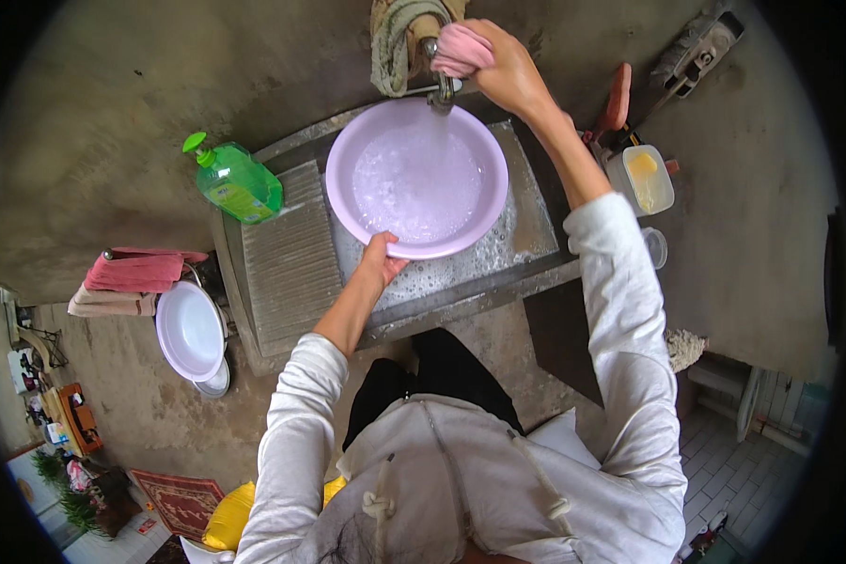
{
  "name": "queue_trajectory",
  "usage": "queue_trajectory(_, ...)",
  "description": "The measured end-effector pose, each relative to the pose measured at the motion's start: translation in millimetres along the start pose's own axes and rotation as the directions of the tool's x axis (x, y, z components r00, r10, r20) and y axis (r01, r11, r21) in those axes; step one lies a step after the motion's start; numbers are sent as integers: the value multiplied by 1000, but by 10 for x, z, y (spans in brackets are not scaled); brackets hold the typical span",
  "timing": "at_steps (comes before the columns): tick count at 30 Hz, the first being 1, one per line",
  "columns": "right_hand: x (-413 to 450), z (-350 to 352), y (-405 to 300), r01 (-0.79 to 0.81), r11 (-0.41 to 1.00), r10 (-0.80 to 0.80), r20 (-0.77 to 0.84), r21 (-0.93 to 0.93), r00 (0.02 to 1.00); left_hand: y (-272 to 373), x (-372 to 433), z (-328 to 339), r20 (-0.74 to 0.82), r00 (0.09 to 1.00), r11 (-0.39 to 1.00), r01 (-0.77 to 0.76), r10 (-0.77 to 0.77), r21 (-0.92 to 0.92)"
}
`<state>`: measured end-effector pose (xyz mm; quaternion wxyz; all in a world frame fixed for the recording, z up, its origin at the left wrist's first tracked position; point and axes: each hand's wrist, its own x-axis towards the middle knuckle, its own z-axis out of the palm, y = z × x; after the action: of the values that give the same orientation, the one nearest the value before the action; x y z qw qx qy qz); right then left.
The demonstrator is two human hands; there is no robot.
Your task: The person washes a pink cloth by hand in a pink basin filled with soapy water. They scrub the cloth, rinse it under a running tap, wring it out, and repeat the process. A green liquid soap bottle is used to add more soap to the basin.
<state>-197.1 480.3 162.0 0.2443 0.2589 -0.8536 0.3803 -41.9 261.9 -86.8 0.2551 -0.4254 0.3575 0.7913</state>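
My left hand (383,259) grips the near rim of a lilac plastic basin (340,201), thumb on top. Water with white suds (412,183) covers the basin's bottom, and a stream falls into it from the metal faucet (440,99). Up beside the faucet, my right hand (504,65) is closed around a bunched pink cloth (463,51). Whether its fingers also touch the faucet I cannot tell. Beneath the basin is a concrete wash sink (536,233) with foam on its floor and a ribbed washboard slope (292,275) at its left.
A green pump bottle (240,185) stands on the sink's left edge. Greyish cloth (389,56) hangs by the pipe. On the right sits a plastic tub with a yellow bar (643,180). At left are another basin (190,331) and pink towels (137,269).
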Motion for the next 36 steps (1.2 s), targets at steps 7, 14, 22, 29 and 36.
queue_trajectory(7,-804,38,74,-291,631,679,-332,719,654,14,-21,-48,-9,1000,1000,10,-10,-23)
queue_trajectory(14,-2177,674,894,-767,535,844,-250,354,474,48,-126,-34,6,1000,999,26,-25,-29)
queue_trajectory(22,-2256,768,1109,-858,106,975,118,503,189,99,-130,-29,-22,999,999,31,-31,-10)
queue_trajectory(29,-2004,786,1336,-887,92,990,54,453,130,98,-91,-18,12,1000,999,24,-24,-27)
queue_trajectory(36,-1904,961,1205,-822,145,989,-50,551,141,43,-25,-114,17,1000,1000,10,-10,-8)
